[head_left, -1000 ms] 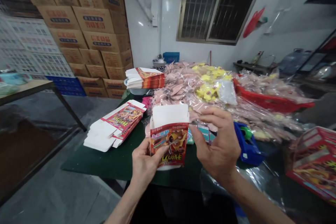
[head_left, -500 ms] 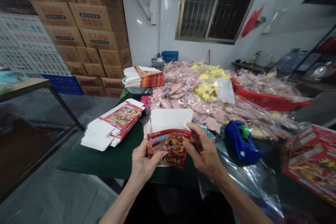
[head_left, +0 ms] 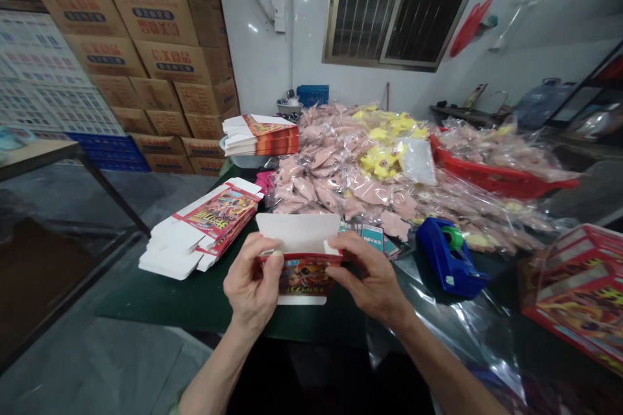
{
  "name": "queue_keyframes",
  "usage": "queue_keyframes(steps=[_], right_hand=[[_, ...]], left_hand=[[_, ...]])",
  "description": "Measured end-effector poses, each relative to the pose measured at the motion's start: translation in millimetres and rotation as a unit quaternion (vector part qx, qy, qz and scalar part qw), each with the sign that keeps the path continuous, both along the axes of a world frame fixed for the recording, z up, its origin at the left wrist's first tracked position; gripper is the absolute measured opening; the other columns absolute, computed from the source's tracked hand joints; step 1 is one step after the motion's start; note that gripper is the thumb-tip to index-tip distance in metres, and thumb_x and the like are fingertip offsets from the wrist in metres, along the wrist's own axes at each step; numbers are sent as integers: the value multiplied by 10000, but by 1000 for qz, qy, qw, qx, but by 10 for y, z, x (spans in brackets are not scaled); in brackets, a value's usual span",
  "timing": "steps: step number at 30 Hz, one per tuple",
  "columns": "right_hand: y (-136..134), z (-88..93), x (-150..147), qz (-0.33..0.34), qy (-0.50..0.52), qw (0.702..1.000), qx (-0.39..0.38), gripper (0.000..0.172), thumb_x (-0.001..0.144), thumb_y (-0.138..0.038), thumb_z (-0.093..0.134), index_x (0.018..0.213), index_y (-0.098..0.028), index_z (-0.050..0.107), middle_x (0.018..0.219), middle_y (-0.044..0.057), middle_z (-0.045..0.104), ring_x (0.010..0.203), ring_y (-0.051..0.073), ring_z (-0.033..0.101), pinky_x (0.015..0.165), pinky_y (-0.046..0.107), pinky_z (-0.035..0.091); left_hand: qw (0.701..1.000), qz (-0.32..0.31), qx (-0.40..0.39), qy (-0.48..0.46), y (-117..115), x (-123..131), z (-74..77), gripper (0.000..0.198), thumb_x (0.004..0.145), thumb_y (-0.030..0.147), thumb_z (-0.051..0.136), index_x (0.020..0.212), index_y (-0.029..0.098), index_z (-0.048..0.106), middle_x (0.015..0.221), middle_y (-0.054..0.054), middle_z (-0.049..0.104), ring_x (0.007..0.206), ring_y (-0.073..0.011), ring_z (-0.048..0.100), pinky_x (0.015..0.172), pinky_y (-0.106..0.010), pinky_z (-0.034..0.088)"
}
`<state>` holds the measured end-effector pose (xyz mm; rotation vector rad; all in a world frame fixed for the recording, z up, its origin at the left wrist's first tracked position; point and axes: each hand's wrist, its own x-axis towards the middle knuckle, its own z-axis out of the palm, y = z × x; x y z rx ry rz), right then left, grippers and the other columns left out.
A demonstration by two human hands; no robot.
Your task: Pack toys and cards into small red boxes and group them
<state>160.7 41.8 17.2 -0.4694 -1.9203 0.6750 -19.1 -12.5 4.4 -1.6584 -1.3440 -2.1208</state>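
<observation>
head view: a half-folded printed card box (head_left: 304, 275) held in the air between both hands, just above the dark green surface (head_left: 195, 306), with its red picture side toward the camera and a white flap (head_left: 298, 232) standing open along the top. left grip (head_left: 252, 279) closed on the box's left end, thumb and fingers pinching the card; right grip (head_left: 372, 277) closed on the right end, fingers curled over the edge. a pinch from both ends, probably to stop the springy card from flattening while leaving the flap free. just left of the hands, a low stack of flat folded boxes (head_left: 202, 227) lying on the surface, likely placed for an easy reach. farther back, another flat stack (head_left: 260, 136) resting on a pale tub (head_left: 238, 161). ahead, a big heap of pink items in clear bags (head_left: 331, 185), with yellow ones (head_left: 384, 161) among them, beside a red basket (head_left: 487, 172). near the right hand, a blue tape dispenser (head_left: 450, 266), probably kept there for quick use, and small printed cards (head_left: 372, 238) just beyond the box. at lower right, red printed boxes (head_left: 574, 292), well apart from the flat stacks. behind it all, cardboard cartons (head_left: 156, 58) piled against the wall, out of the way.
</observation>
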Motion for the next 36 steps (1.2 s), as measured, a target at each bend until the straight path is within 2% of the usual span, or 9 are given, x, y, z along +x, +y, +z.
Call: queue_keyframes(steps=[8,12,15,18,21,24,30,33,36], right_hand=[[164,-51,19,-107,14,994,9,191,882,-176,481,1012,-226,612,1008,63,607,950,169,592,807,309,487],[180,33,22,-62,13,996,-56,116,871,-214,506,910,-213,615,995,60,568,903,155,587,712,259,504],[134,41,70,-22,40,992,-115,194,879,-240,495,1072,-258,507,977,38,549,870,142,582,726,265,518],[129,49,120,26,25,986,-161,386,876,-264,502,1238,-289,369,973,27,536,846,137,582,732,270,524],[142,75,131,30,-28,990,-133,242,890,-256,478,1131,-270,494,983,32,536,838,133,573,687,237,516],[126,83,121,-8,-9,998,-68,171,899,-200,462,1014,-260,574,985,39,558,923,146,561,719,239,506],[61,87,212,28,-2,993,-111,195,885,-248,508,1056,-246,601,1078,72,579,1014,181,582,764,270,534],[55,116,235,40,4,989,-144,217,845,-312,577,1044,-231,608,1054,65,606,946,183,622,758,281,548],[44,175,218,-17,5,991,-130,140,830,-306,597,934,-216,627,893,27,647,785,142,640,659,222,544]], left_hand=[[980,-105,-124,-116,245,73,-46,217,883,262,480,843,172,672,989,-48,620,946,-173,576,816,-259,433],[950,-154,-137,-235,329,127,39,112,837,257,525,923,204,572,835,-2,619,727,-129,584,623,-211,443],[923,-224,-133,-284,292,136,135,309,789,177,509,1081,250,441,832,17,632,624,-106,575,547,-191,435],[905,-273,-181,-272,241,92,227,332,738,156,503,1065,213,513,864,-23,664,662,-135,613,573,-232,484],[909,-280,-200,-236,197,46,236,179,726,145,521,841,189,651,930,-57,685,847,-208,645,721,-335,530],[935,-258,-170,-177,164,22,165,201,778,160,526,706,204,709,1075,-70,659,1014,-254,607,865,-408,495],[911,-354,-161,-136,120,-73,128,335,831,380,496,965,172,722,1196,-144,613,1172,-335,509,962,-499,427],[932,-313,-167,-78,98,-82,158,286,865,348,490,936,188,717,1079,-120,665,1106,-288,559,945,-444,440],[955,-246,-163,-23,86,-29,180,156,835,232,569,932,212,690,982,-67,688,1001,-215,610,888,-340,471]])
